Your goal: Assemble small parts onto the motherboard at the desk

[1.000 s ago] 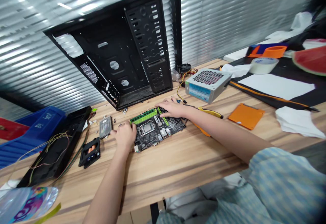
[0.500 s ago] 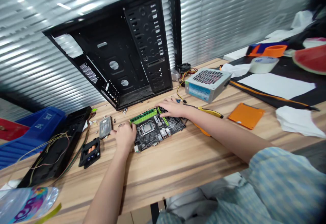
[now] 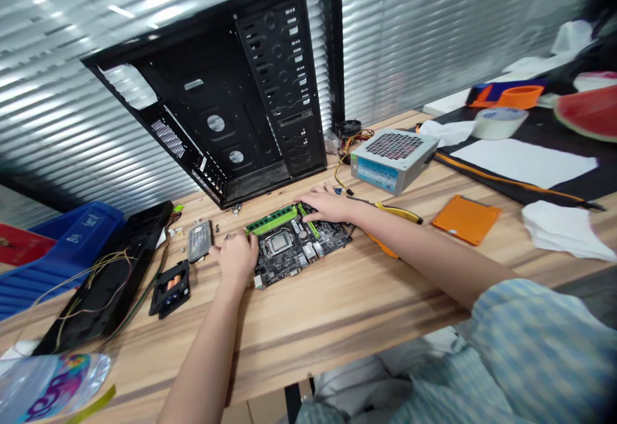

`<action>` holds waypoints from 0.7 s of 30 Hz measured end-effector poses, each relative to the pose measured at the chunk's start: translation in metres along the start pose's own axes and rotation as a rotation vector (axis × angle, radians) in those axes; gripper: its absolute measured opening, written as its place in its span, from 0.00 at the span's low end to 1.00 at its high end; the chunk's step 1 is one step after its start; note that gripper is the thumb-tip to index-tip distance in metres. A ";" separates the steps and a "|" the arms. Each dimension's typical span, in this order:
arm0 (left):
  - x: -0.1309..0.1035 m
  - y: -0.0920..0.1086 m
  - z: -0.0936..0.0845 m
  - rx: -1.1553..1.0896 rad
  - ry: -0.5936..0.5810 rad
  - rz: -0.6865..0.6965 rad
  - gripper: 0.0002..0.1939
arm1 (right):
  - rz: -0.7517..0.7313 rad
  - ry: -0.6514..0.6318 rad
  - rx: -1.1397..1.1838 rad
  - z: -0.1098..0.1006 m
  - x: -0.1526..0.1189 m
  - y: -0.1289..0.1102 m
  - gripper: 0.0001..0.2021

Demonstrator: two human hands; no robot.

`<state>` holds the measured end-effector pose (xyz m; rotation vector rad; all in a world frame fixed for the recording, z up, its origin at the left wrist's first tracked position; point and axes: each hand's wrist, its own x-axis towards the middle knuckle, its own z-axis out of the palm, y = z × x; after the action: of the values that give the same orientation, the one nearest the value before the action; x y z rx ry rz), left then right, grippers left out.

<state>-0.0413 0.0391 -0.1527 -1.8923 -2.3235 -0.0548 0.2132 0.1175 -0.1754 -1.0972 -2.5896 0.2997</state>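
Note:
A black motherboard (image 3: 308, 234) lies flat on the wooden table in front of me. Its processor (image 3: 279, 242) sits in a metal socket, and a green memory stick (image 3: 270, 221) runs along the far side. My left hand (image 3: 237, 254) is closed on the board's left edge, fingertips at the end of the memory slots. Across the far right corner, my right hand (image 3: 328, 205) grips the board, with its thumb near a green slot. Parts of the fingers on both hands are hidden.
Behind the board stands a black computer case (image 3: 216, 109). To the right are a power supply (image 3: 394, 159), yellow-handled pliers (image 3: 398, 212) and an orange bracket (image 3: 466, 220). On the left lie a drive (image 3: 200, 241), a black fan bracket (image 3: 170, 289) and a blue bin (image 3: 87, 228).

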 end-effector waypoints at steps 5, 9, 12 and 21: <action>-0.001 0.000 0.000 -0.005 0.015 0.006 0.20 | 0.011 -0.020 -0.014 -0.002 -0.001 -0.003 0.25; -0.001 0.000 -0.001 -0.004 0.012 0.009 0.20 | 0.017 -0.027 -0.018 -0.003 -0.001 -0.004 0.25; -0.001 0.000 -0.001 -0.001 0.004 0.004 0.20 | 0.030 -0.037 -0.016 -0.003 -0.001 -0.005 0.25; -0.001 0.001 -0.003 0.001 -0.002 0.003 0.20 | 0.058 -0.061 -0.022 -0.006 -0.002 -0.008 0.26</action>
<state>-0.0403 0.0380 -0.1504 -1.8969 -2.3212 -0.0519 0.2119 0.1112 -0.1676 -1.1900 -2.6235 0.3243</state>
